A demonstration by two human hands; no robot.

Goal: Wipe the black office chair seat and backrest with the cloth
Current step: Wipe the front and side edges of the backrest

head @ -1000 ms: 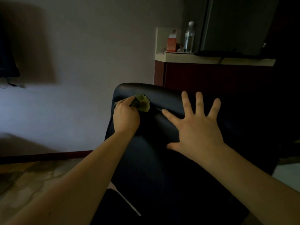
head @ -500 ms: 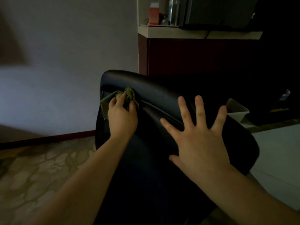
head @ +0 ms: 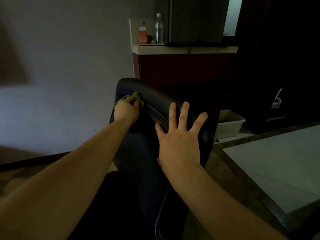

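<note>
Green soft cloth, light and limp, sits bunched in the closed left hand; the open right hand braces the smooth black chair backrest, probably slippery

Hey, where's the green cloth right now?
In the head view, the green cloth is bunched in the left hand, pressed against the upper left of the black chair backrest, left of the open right hand.

My cloth is olive green against the black chair. The bench has a cream top over dark red fronts. An orange box, a white tub, and mottled brown floor, I think.
</note>
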